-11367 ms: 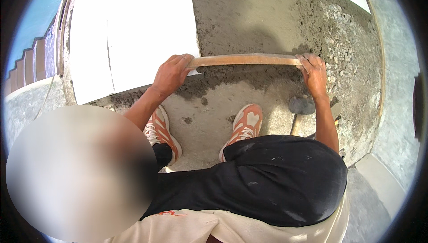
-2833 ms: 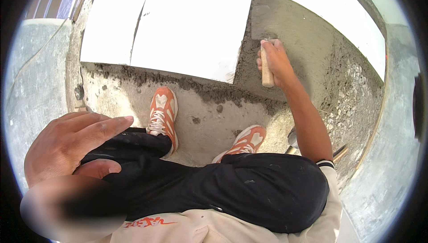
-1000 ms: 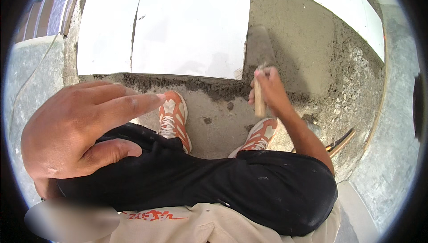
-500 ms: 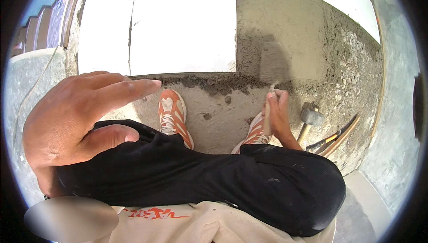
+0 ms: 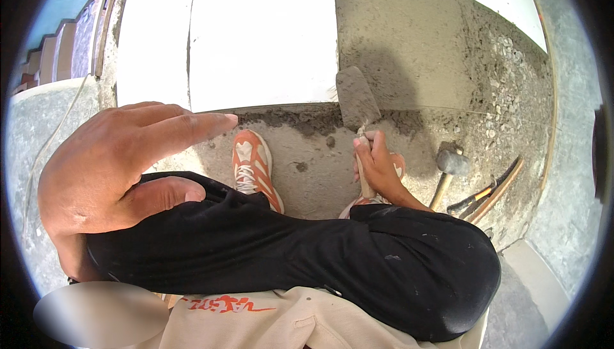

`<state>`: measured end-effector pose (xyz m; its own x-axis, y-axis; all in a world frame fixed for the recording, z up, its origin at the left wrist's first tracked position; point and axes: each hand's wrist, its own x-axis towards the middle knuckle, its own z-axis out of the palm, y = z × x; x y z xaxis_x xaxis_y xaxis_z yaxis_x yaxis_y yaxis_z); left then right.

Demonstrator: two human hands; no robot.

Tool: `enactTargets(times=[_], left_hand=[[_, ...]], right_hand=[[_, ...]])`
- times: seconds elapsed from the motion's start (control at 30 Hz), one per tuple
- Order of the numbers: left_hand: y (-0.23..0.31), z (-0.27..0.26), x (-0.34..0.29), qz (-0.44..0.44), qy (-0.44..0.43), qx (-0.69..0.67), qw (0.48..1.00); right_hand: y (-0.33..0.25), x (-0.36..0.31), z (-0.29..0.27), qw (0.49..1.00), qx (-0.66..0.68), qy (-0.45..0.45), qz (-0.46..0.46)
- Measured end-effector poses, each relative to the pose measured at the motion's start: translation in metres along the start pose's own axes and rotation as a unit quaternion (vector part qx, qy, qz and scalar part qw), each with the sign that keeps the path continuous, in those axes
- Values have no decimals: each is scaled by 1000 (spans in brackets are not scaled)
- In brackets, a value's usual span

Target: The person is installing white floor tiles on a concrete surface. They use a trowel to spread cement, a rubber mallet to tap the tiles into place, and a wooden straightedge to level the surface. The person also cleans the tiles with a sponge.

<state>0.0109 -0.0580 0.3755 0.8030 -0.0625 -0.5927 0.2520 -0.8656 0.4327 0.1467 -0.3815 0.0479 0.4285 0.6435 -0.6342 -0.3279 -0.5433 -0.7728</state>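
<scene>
My right hand [image 5: 379, 165] is wrapped round the handle of a trowel [image 5: 357, 96]. The blade lies over the wet grey mortar [image 5: 409, 42], its left edge against the corner of a large white tile [image 5: 262, 35]. Dark crumbs of mortar [image 5: 294, 120] run along the near edge of that tile. Closer to the camera, my left hand [image 5: 121, 166] hangs over my left thigh, fingers stretched out and thumb apart, with nothing in it.
A mallet [image 5: 451, 163] with a grey head lies right of my right hand. Past it are a yellow-and-black handled tool [image 5: 474, 198] and a wooden strip [image 5: 495, 195]. Gravel [image 5: 502, 87] lies by the right wall [image 5: 579, 157]. A thin string crosses the mortar.
My right hand has swung the trowel leftward, from over the open mortar to the tile's corner, tilting its blade. My left hand keeps its pose.
</scene>
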Motion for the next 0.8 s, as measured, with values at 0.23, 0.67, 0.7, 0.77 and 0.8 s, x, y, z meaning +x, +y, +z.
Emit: enactTargets(times=[0.23, 0.67, 0.7, 0.77, 0.8], left_hand=[[-6, 0, -2, 10, -5, -14, 1000], [-5, -1, 0, 36, 0, -23, 999], [-5, 0, 1, 31, -1, -21, 999], [-5, 1, 2, 18, -2, -17, 1000], [-7, 1, 1, 15, -5, -24, 1000]], right_hand=[[5, -6, 2, 1000, 9, 24, 8], [-1, -6, -18, 998, -8, 60, -4], [-5, -6, -17, 999, -15, 36, 4], [0, -1, -25, 992, 11, 129, 14], [2, 1, -30, 984, 25, 173, 19]])
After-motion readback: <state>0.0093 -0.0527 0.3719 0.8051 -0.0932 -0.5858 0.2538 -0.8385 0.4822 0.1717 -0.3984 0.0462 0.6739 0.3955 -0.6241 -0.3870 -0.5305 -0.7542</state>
